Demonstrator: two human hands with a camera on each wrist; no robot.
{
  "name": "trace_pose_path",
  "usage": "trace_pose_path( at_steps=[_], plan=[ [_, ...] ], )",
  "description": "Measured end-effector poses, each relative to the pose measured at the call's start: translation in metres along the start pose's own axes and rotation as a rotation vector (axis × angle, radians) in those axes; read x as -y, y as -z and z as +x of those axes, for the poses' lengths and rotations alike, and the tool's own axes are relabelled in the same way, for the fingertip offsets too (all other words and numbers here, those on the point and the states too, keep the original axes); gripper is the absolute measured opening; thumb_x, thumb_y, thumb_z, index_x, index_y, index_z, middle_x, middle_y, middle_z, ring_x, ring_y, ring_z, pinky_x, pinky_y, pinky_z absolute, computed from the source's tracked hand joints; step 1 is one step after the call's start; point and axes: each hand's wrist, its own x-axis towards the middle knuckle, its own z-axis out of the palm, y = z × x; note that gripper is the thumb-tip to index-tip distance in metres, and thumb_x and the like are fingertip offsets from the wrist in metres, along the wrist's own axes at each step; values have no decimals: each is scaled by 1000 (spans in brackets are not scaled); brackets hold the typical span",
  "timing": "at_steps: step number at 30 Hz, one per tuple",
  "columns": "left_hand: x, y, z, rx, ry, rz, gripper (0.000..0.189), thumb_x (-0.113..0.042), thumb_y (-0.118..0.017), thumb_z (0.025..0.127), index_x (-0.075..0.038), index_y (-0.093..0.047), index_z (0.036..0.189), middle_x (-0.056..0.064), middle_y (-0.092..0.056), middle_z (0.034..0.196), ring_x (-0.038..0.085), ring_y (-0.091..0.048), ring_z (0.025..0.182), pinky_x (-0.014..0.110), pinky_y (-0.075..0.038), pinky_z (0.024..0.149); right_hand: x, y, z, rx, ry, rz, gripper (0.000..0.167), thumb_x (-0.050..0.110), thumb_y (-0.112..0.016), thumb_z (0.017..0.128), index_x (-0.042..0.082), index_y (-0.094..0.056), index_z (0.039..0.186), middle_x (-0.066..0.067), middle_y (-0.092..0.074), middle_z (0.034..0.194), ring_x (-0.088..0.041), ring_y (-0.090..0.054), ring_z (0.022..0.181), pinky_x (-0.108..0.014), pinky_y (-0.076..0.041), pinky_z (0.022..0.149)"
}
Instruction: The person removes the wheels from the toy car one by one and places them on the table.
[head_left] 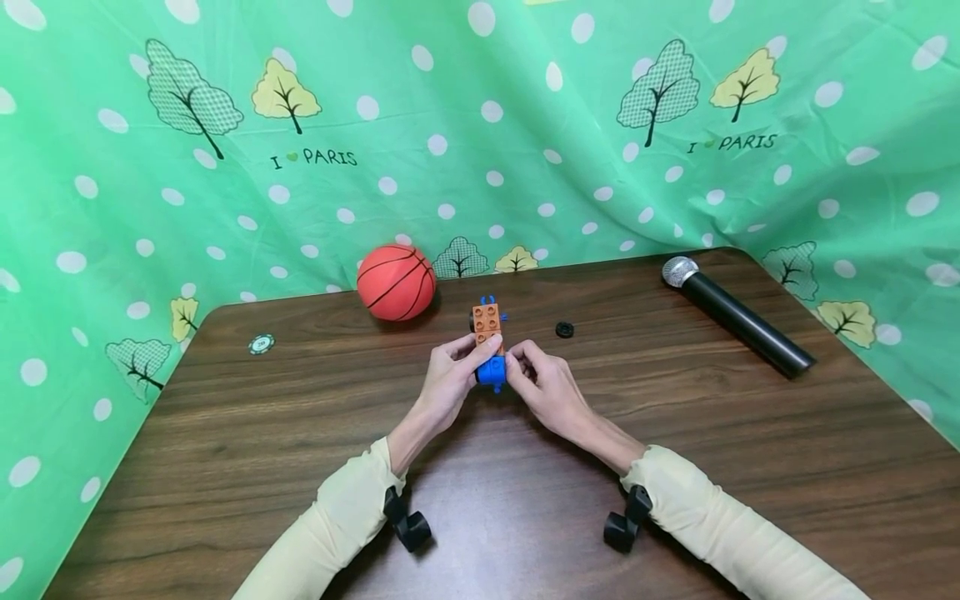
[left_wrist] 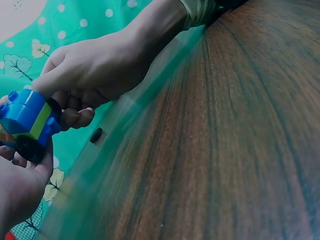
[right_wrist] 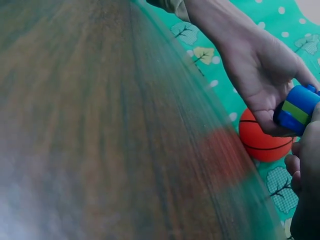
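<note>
A toy car of building blocks (head_left: 487, 318), orange in front and blue at the near end, is held above the table. My left hand (head_left: 448, 379) grips it from the left, thumb over the orange part. At the car's right side my right hand (head_left: 551, 387) pinches a black wheel (left_wrist: 54, 107) against the blue end, largely covered by fingers. Another wheel (left_wrist: 30, 149) sits on the opposite side of this blue end (left_wrist: 22, 112), which carries a green stripe. A bare blue peg (head_left: 504, 317) sticks out at the front right.
One loose black wheel (head_left: 564, 330) lies on the wooden table (head_left: 300, 467) right of the car. Behind stands a red basketball (head_left: 396, 282). A poker chip (head_left: 262, 344) is at the left, a black microphone (head_left: 738, 317) at the right. A green patterned cloth (head_left: 480, 125) hangs behind.
</note>
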Motion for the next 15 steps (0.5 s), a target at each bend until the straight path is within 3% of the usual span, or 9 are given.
trace_pose_path(
  at_steps=[4, 9, 15],
  plan=[
    [-1, 1, 0, 29, -1, -2, 35, -10, -63, 102, 16, -61, 126, 18, -66, 106, 14, -65, 87, 26, -57, 80, -2, 0, 0, -7, 59, -17, 4, 3, -59, 100, 4, -62, 99, 2, -61, 74, -7, -52, 62, -23, -44, 53],
    [-3, 2, 0, 57, 11, 3, 42, -10, -62, 103, 21, -54, 130, 12, -67, 103, 12, -64, 88, 25, -56, 81, -5, 0, 0, -8, 103, -15, 4, 1, -61, 97, 4, -61, 97, 5, -61, 73, -5, -52, 62, -20, -43, 53],
    [-4, 7, 0, 18, 23, 38, 39, -13, -64, 102, 16, -60, 127, 7, -67, 100, 11, -62, 86, 23, -55, 76, -4, 5, 1, 11, 183, -33, 12, 1, -67, 92, 7, -58, 97, 5, -54, 71, -4, -48, 61, -18, -39, 51]
  ],
)
